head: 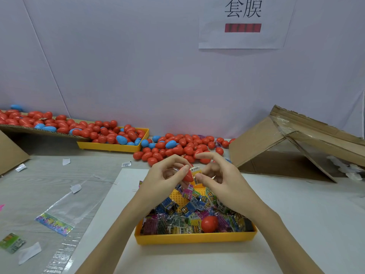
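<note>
Sleeving one egg, early in the run by my reading.

- Left hand: fingers and thumb curled round a red plastic egg, held above the far end of the near yellow tray.
- Right hand: thumb and a finger pinch a printed film sleeve against the egg's upper end; index finger raised clear. The sleeve touches the egg but does not look drawn over it yet.
- Near tray is well stocked with loose sleeves. One bare red egg lies among them.
- Behind the hands, a heap of bare eggs, mostly red with some blue, spreads over the table. More fill the far yellow tray and a cardboard flap at left.
- Judgement: the bulk is left to do. I cannot pick out any finished, sleeved eggs for certain.

Writing:
- Wall sign reads 套膜; the red bar under it is illegible.
- The held sleeve shows a barcode. Loose sleeves show barcodes and a "6" mark; their brand lettering is too small to read.
- Clear bag at left has a coloured printed strip, unreadable.
</note>
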A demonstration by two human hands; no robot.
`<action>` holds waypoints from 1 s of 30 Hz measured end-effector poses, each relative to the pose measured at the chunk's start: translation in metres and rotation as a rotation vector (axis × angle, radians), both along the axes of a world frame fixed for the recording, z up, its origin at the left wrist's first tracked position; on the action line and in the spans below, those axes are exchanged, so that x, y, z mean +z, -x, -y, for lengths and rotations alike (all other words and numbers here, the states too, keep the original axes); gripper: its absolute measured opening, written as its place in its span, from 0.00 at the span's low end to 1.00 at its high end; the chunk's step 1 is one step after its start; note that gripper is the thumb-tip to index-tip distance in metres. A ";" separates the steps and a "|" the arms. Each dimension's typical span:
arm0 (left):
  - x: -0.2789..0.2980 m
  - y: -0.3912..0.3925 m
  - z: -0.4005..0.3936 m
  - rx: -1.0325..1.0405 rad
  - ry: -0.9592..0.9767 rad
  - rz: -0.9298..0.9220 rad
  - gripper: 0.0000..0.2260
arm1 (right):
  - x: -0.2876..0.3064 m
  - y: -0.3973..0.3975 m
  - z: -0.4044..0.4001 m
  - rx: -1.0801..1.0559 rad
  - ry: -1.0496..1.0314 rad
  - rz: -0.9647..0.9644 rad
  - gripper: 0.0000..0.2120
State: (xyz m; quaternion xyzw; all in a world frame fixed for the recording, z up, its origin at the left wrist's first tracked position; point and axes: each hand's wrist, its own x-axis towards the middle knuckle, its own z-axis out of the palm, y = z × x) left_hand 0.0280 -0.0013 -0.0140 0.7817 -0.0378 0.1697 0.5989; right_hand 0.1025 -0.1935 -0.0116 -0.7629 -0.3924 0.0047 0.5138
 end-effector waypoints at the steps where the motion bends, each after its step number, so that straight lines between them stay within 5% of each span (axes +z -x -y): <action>1: -0.001 -0.001 0.000 0.026 0.013 0.007 0.04 | 0.000 0.000 -0.001 -0.019 -0.014 -0.015 0.17; 9: -0.002 -0.002 0.002 0.089 0.067 0.004 0.03 | -0.002 0.002 -0.005 -0.153 -0.059 -0.050 0.05; 30: -0.001 -0.002 0.003 0.110 0.107 -0.003 0.04 | -0.002 0.007 -0.010 -0.136 -0.094 -0.115 0.03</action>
